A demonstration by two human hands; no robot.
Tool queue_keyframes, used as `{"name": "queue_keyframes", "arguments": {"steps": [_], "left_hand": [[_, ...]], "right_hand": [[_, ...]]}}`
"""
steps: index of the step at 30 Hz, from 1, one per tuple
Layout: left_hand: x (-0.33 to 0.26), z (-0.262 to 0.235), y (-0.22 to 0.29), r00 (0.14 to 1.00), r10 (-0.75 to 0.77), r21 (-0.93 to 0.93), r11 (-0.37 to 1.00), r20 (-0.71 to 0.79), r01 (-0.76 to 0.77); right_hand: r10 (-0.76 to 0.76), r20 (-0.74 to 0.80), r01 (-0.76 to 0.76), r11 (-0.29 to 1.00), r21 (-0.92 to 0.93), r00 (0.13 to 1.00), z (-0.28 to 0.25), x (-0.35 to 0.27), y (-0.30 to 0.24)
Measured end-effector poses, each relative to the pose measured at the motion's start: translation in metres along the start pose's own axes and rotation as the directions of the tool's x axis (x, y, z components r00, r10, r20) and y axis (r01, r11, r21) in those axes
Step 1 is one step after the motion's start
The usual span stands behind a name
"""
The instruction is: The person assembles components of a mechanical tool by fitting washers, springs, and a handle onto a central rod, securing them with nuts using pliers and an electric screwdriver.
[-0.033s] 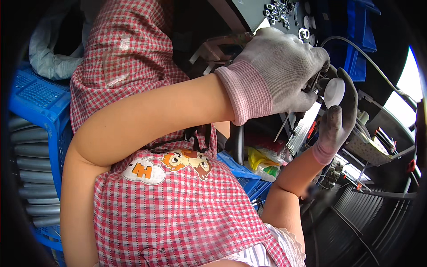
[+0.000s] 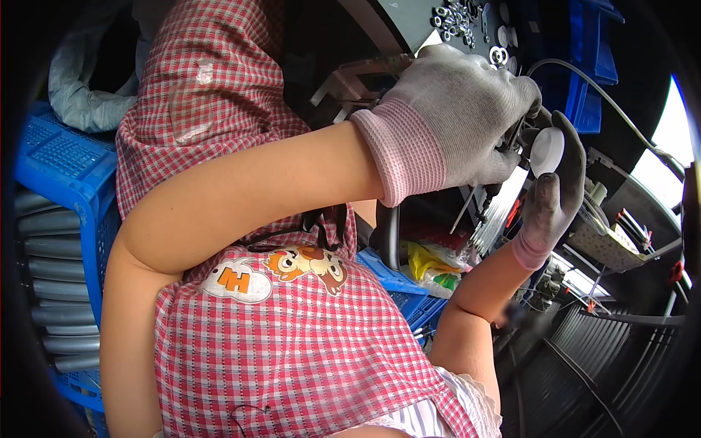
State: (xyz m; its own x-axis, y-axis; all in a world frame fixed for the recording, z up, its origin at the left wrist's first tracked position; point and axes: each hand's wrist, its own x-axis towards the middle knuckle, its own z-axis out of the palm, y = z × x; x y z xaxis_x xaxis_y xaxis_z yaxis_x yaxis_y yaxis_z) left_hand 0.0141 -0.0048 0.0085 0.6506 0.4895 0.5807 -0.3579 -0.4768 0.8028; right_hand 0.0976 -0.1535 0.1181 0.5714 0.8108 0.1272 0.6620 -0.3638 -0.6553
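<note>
My left hand (image 2: pixel 467 113), in a grey knit glove with a pink cuff, reaches across to the upper right with its fingers curled closed. A dark, thin metal part (image 2: pixel 515 135) shows at its fingertips; its kind cannot be made out. Just right of it, my right hand (image 2: pixel 558 197) wears a similar glove with dark fingers. Between its thumb and fingers it grips a round, translucent white plastic disc (image 2: pixel 547 152), tilted with its rim showing. The disc sits close beside the left fingertips; whether it touches the metal part is hidden.
Metal rings and small parts (image 2: pixel 454 22) lie on a dark table (image 2: pixel 409 18) at the top. Blue bins (image 2: pixel 593 51) stand at upper right. At left, a blue crate (image 2: pixel 69 157) stands by stacked grey tubes (image 2: pixel 62 266). A yellow bag (image 2: pixel 427 260) lies below the hands.
The white disc has turned slightly in my right hand, so more of its rim shows. Both hands stay almost in place.
</note>
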Motion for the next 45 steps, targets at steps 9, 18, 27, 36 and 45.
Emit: {"name": "queue_keyframes", "arguments": {"steps": [9,18,27,36,45], "left_hand": [[0.012,-0.013,0.01,0.988,0.143,0.308,0.938,0.063,-0.156],[0.021,-0.018,0.012,0.902,0.428,0.623,0.689,0.063,-0.37],[0.023,-0.02,-0.003,0.946,0.304,-0.098,0.944,-0.107,-0.315],[0.01,-0.024,-0.014,0.91,0.395,-0.084,0.918,0.127,-0.387],[0.026,-0.036,-0.084,0.99,-0.111,0.481,0.875,0.086,0.056]], "right_hand": [[0.036,-0.063,-0.026,0.988,0.15,0.997,0.004,-0.003,0.01],[-0.005,-0.111,0.028,0.979,0.203,0.994,0.008,-0.001,0.014],[0.006,-0.091,0.021,0.957,0.291,0.996,0.012,-0.002,0.018],[0.083,-0.126,-0.029,0.923,0.383,0.989,0.019,-0.012,0.032],[-0.226,-0.06,0.224,0.974,-0.035,0.972,0.027,0.007,-0.005]]}}
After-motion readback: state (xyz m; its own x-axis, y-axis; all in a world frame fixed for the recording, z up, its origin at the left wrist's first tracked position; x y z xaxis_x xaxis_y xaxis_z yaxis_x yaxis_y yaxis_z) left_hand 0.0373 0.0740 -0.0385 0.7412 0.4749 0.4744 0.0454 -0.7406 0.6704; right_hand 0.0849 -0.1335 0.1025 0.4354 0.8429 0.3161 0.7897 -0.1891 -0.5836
